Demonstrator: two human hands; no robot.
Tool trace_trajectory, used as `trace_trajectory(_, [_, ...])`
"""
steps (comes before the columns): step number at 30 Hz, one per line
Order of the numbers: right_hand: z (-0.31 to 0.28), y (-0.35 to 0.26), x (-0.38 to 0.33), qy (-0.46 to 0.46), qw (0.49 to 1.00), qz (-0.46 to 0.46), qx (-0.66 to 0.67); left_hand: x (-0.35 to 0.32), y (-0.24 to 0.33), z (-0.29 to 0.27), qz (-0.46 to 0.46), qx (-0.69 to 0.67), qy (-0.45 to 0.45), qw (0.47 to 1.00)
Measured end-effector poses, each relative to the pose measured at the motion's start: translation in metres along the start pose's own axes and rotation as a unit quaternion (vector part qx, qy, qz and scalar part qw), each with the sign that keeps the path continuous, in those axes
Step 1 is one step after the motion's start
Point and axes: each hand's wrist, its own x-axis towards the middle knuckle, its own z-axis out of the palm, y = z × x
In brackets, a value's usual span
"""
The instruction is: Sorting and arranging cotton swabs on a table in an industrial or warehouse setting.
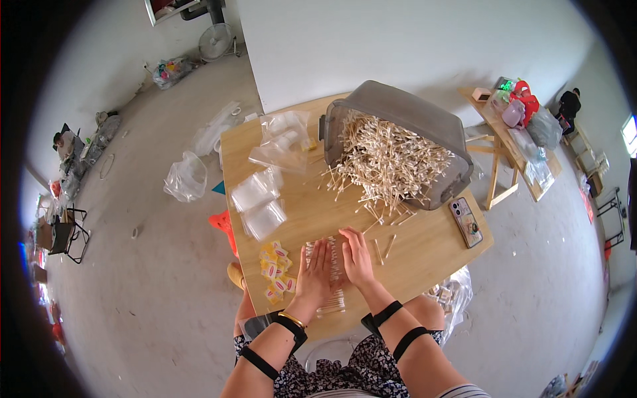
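Observation:
My left hand and my right hand lie flat, side by side, on a row of cotton swabs laid out on the wooden table. The fingers of both hands are stretched out and press on the swabs. A grey plastic bin lies tipped on its side at the back of the table, and a big heap of cotton swabs spills out of it toward me. A few loose swabs rest just right of my right hand.
Small yellow and red labels lie left of my left hand. Clear plastic bags lie further back on the left. A phone rests near the right edge. A second wooden table with bags stands at the right.

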Motion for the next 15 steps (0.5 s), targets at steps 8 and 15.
trace_trajectory(8, [0.001, 0.0, 0.001, 0.003, 1.0, 0.004, 0.017, -0.013, 0.005, -0.001, 0.013, -0.022, -0.031, 0.999])
trace_trajectory(15, [-0.001, 0.001, 0.001, 0.003, 1.0, 0.001, 0.011, -0.016, 0.002, -0.005, 0.036, -0.056, -0.04, 0.997])
